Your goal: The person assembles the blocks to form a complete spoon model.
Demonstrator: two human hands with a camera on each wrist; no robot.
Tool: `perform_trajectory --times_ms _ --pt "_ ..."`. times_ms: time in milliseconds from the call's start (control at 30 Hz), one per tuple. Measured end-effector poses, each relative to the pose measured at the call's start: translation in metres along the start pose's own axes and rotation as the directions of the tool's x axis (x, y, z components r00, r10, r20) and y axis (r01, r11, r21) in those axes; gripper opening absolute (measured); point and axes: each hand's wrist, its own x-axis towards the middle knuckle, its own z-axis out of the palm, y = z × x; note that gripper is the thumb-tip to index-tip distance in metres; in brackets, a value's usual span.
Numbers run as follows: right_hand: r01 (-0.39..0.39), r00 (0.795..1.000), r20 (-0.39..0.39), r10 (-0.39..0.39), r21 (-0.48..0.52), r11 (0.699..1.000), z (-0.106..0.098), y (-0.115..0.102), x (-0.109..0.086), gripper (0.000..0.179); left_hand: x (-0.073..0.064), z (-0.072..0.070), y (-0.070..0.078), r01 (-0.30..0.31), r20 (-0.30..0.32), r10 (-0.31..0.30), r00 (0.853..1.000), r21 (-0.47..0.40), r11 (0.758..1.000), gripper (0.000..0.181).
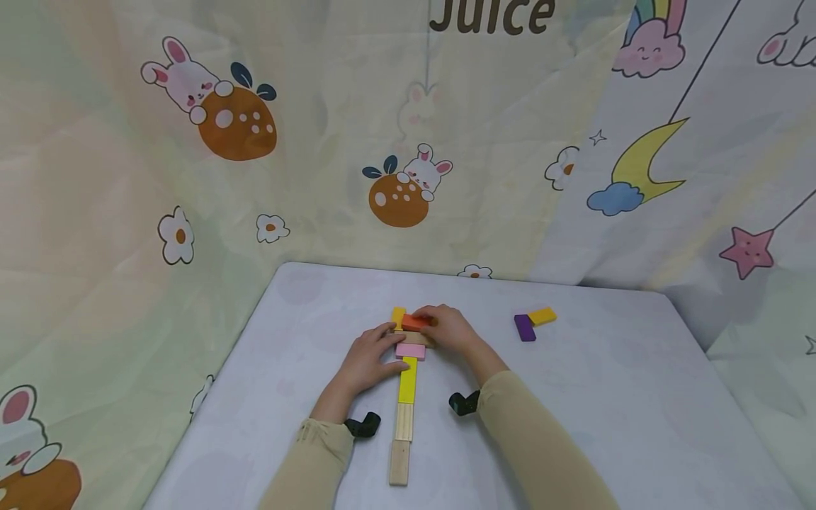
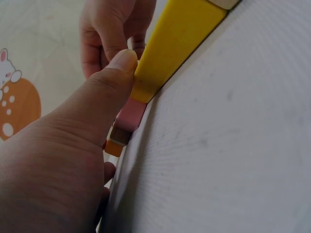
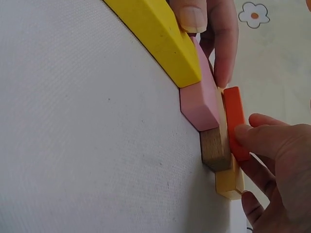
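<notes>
Backdrop (image 1: 331,92): printed cloth hung behind the tabletop (image 1: 644,397), out of the way.
Tabletop: white, carries everything. Looks smooth; blocks would likely slide if bumped.
Sleeves (image 1: 542,446): loose, both forearms over the surface. Left one sits close to the near end of the block row (image 1: 406,397); a drag there could skew it.
Block row: runs away from the person, mid tabletop. Looks slightly crooked at the joints; one push at the far end could carry down the line.
Left hand (image 1: 368,359): not gripping, fingers extended along the row. Thumb tip touches the yellow block (image 1: 408,382); fingers reach to the natural wood block (image 1: 417,339). Too much thumb pressure would shove yellow sideways.
Right hand (image 1: 448,328): pinching the orange-red block (image 1: 414,323) at the row's far end.
Yellow block: lengthwise, between the pale wood blocks (image 1: 404,422) and the pink block (image 1: 413,351).
Natural wood and pink blocks: crosswise, side by side. Likely first to twist if knocked.
Orange-red block: just beside the yellow-orange block (image 1: 398,314). Can't tell if fully seated; uneven release could tip it.
Loose pair: purple block (image 1: 525,328) and amber block (image 1: 543,316), off right, well apart from the row.
</notes>
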Motion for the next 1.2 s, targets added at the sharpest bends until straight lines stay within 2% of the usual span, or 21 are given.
perform_trajectory --times_ms 567,867,1067,1200 --pt "-0.010 1.000 0.010 0.010 -0.015 1.000 0.0001 0.0044 -0.0015 0.031 -0.0008 -0.0020 0.0029 0.012 0.013 -0.012 1.000 -0.004 1.000 0.071" --pt "0.012 1.000 -0.011 -0.012 0.024 1.000 0.0024 0.0045 -0.0043 0.030 -0.0010 -0.0022 0.0034 0.017 0.009 -0.017 1.000 -0.006 1.000 0.071" --pt "0.013 0.999 -0.031 -0.009 0.105 0.994 0.0030 0.0059 -0.0049 0.031 -0.0008 -0.0025 0.0043 0.021 0.012 -0.021 1.000 -0.005 1.000 0.071" --pt "0.031 0.999 -0.045 -0.026 0.109 0.994 0.0053 0.0096 -0.0037 0.029 -0.0011 -0.0026 0.0045 0.031 0.015 -0.031 0.999 -0.009 0.999 0.071"
